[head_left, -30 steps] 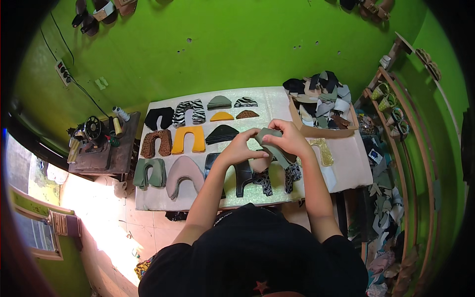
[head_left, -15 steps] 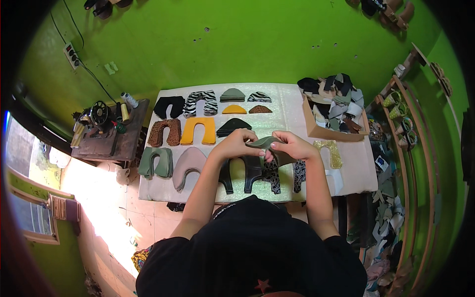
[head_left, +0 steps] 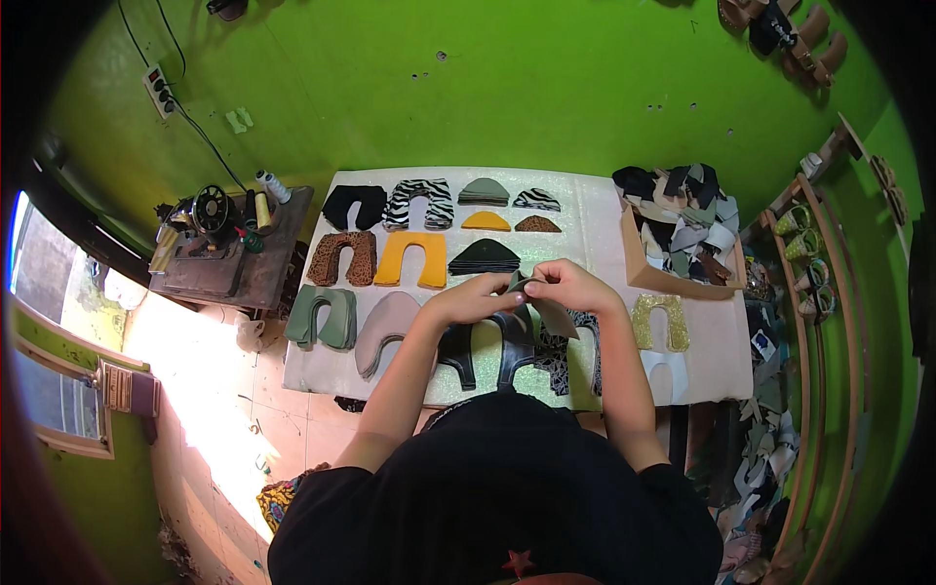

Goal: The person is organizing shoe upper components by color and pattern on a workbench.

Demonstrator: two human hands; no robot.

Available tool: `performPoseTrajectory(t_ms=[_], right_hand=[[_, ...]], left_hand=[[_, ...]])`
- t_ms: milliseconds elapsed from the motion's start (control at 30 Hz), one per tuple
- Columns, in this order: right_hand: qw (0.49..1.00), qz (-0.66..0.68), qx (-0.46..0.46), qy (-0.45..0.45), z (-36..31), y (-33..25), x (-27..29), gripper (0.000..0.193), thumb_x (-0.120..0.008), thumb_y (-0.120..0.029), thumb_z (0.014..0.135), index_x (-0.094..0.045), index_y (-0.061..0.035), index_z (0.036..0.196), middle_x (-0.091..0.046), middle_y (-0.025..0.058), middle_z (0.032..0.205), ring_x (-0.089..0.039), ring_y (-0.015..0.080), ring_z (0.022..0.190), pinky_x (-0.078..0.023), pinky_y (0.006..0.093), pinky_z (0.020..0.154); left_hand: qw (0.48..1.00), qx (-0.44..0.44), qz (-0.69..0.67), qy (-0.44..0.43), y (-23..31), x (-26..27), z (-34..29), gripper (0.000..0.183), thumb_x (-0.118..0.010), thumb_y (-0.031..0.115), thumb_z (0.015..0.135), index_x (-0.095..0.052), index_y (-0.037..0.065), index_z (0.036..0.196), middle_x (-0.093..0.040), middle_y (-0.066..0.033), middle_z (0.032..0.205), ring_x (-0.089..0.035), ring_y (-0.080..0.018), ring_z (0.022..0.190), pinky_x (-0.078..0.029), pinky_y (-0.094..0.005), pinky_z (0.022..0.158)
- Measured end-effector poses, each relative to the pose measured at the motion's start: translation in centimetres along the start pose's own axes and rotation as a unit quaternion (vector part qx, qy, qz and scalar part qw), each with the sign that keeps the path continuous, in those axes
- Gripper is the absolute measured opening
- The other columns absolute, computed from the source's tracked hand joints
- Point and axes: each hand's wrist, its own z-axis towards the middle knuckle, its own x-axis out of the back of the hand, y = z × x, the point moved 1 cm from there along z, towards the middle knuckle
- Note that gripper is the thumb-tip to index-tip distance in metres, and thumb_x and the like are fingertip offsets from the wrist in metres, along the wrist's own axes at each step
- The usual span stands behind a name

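Over the front middle of the table, both my hands hold a grey-green cut piece of sheet material [head_left: 555,317], raised and bent. My left hand [head_left: 473,298] is closed on its left end, with the fingertips partly hidden. My right hand [head_left: 575,291] pinches its upper edge between thumb and fingers. Below the hands lie black U-shaped pieces [head_left: 517,353] and patterned black-and-grey U-shaped pieces [head_left: 552,365]. Just beyond my left hand is a stack of black half-moon pieces [head_left: 485,256]. A pinkish-beige curved stack [head_left: 380,327] lies beside my left forearm.
The pale table [head_left: 585,195] also bears green [head_left: 337,317], yellow [head_left: 425,255], leopard [head_left: 343,255], zebra [head_left: 417,203] and gold [head_left: 661,322] U-shaped pieces. A scrap-filled cardboard box [head_left: 673,283] stands back right. A sewing machine [head_left: 211,216] is at left, a wooden rack [head_left: 824,322] at right.
The green piece has turned in my hands, and its lower part now hangs toward the right. My hands have come closer together. The whole view has shifted slightly.
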Motion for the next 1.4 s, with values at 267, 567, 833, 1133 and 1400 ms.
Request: performPoseTrajectory(t_ms=[267, 567, 833, 1133, 1400], right_hand=[[0.994, 0.012, 0.026, 0.107, -0.4, -0.3, -0.7, 0.023, -0.065, -0.015, 0.078, -0.046, -0.0059, 0.069, -0.045, -0.0044, 0.063, -0.04, 0.0044, 0.059, -0.034, 0.0208, 0.051], [0.988, 0.014, 0.053, 0.147, -0.3, 0.5, -1.4, 0.018, -0.062, -0.01, 0.079, -0.051, -0.0029, 0.09, -0.056, 0.0, 0.073, -0.05, 0.0055, 0.067, -0.041, 0.0206, 0.059], [0.991, 0.078, 0.015, 0.11, 0.5, 0.9, -2.3, 0.026, -0.066, -0.013, 0.077, -0.05, -0.0013, 0.096, -0.06, 0.003, 0.077, -0.054, 0.009, 0.07, -0.043, 0.0237, 0.063], [0.993, 0.102, -0.03, -0.052, 4.1, -2.3, -5.4, 0.009, -0.051, -0.012, 0.087, -0.049, -0.0033, 0.09, -0.055, 0.0016, 0.065, -0.053, 0.0072, 0.052, -0.044, 0.0204, 0.045], [0.999, 0.036, -0.005, 0.0, 10.6, -1.1, -8.8, 0.018, -0.05, -0.018, 0.088, -0.051, 0.0002, 0.087, -0.056, 0.0036, 0.062, -0.052, 0.0099, 0.048, -0.042, 0.024, 0.044]], left_hand=[[0.996, 0.034, -0.069, -0.043, -1.2, 0.2, 0.6, 0.035, -0.041, 0.03, 0.093, -0.059, -0.001, 0.093, -0.049, 0.0019, 0.062, -0.049, -0.0059, 0.06, -0.041, -0.0206, 0.058], [0.994, 0.034, -0.093, -0.042, -1.0, 0.6, -0.1, 0.03, -0.042, 0.028, 0.092, -0.06, 0.004, 0.095, -0.044, 0.0038, 0.059, -0.042, -0.0047, 0.054, -0.036, -0.0205, 0.051], [0.995, 0.069, -0.073, -0.023, -1.7, 0.8, -1.6, 0.024, -0.048, 0.025, 0.09, -0.058, 0.005, 0.097, -0.046, 0.0031, 0.063, -0.046, -0.0046, 0.06, -0.041, -0.0203, 0.055], [0.977, 0.05, -0.206, -0.007, -4.3, 2.6, -7.1, 0.028, -0.054, 0.021, 0.086, -0.054, 0.001, 0.105, -0.06, -0.0047, 0.079, -0.055, -0.0106, 0.078, -0.043, -0.0239, 0.075], [0.848, 0.025, -0.505, 0.158, -11.4, 3.0, -14.1, 0.031, -0.05, 0.014, 0.087, -0.044, -0.005, 0.11, -0.058, -0.0115, 0.089, -0.059, -0.0226, 0.085, -0.049, -0.0319, 0.076]])
